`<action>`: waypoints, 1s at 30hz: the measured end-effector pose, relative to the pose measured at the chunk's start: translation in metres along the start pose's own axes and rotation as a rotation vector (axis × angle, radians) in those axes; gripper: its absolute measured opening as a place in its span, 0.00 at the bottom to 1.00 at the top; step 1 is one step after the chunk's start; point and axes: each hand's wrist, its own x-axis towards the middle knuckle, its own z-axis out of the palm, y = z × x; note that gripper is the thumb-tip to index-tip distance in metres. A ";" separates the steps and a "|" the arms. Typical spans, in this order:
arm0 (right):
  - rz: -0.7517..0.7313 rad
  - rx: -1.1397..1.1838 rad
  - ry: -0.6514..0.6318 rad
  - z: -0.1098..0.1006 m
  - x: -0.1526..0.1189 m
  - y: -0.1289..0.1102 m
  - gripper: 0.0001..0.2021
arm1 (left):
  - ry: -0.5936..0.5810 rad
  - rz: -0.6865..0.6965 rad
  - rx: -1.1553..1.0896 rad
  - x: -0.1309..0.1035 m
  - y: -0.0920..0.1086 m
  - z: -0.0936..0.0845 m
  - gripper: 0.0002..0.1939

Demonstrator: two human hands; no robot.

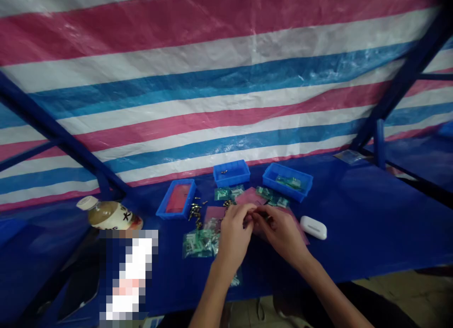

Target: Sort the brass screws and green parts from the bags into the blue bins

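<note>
My left hand [236,229] and my right hand [281,229] meet above the middle of the blue table, fingertips pinched together. Whatever lies between the fingers is hidden or too small to name. Pink sheets [247,196] lie under and behind the hands. Left of my left hand are green-printed clear packets [198,243] and a scatter of small brass-coloured metal pieces [194,211]. More green packets [222,193] rest just beyond my fingers. A white rounded case [313,227] sits to the right of my right hand.
Three blue trays stand behind: a left tray [163,210] with a pink sheet, a middle tray [231,180] with small metal bits, a right tray [287,192] with green packets. A drink bottle [109,214] stands at left. Blue frame posts [380,144] flank a striped tarp [226,82].
</note>
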 end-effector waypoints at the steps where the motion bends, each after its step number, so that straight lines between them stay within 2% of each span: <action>1: 0.014 -0.010 0.011 0.001 0.000 0.001 0.10 | 0.006 0.011 -0.001 0.000 0.001 0.002 0.18; 5: 0.070 0.013 -0.029 0.004 0.001 0.003 0.12 | 0.037 -0.004 -0.012 0.000 0.000 0.001 0.19; 9: 0.157 0.139 -0.048 0.005 -0.001 0.004 0.14 | 0.041 -0.041 -0.066 -0.001 -0.001 -0.003 0.18; 13: 0.304 0.304 -0.094 0.000 -0.003 0.002 0.16 | 0.009 -0.065 -0.189 -0.003 0.002 -0.009 0.19; 16: 0.383 0.414 -0.096 -0.004 -0.004 0.001 0.17 | -0.005 -0.079 -0.306 -0.003 0.003 -0.012 0.15; 19: 0.416 0.504 -0.117 -0.005 -0.004 0.002 0.17 | 0.014 -0.084 -0.350 -0.002 0.003 -0.013 0.12; 26: 0.476 0.648 -0.127 0.001 -0.005 0.001 0.18 | -0.005 -0.073 -0.396 -0.001 0.006 -0.016 0.13; 30: 0.474 0.624 -0.189 0.006 0.010 -0.007 0.18 | -0.001 -0.114 -0.339 0.001 -0.001 -0.026 0.14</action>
